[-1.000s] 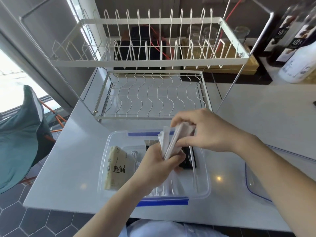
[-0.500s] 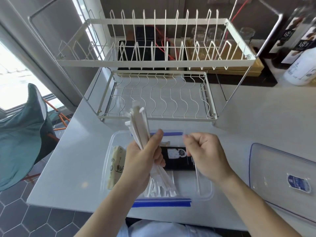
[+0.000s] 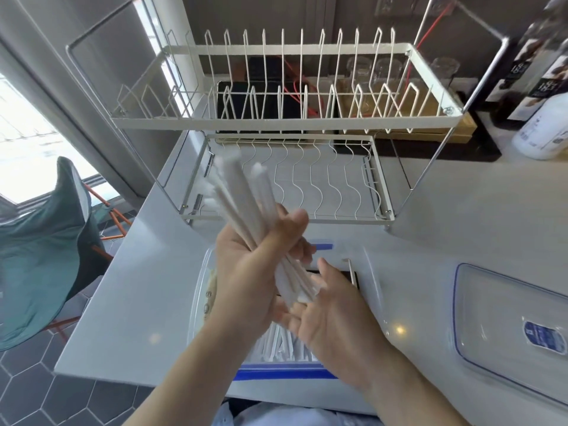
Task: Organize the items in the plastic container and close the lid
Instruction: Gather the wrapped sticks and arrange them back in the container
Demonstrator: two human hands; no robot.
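Head view: our left hand (image 3: 255,265) gripped long white paper-wrapped straws (image 3: 246,204); right hand (image 3: 332,315), fingers apart, cupped their ends, mostly hiding the clear plastic container (image 3: 373,290).

Both forearms cover most of the plastic container (image 3: 196,302), so what's inside is mostly hidden. The top of the straw bundle (image 3: 242,195) is motion-blurred. The lid (image 3: 504,318) runs off the right edge, label unreadable.
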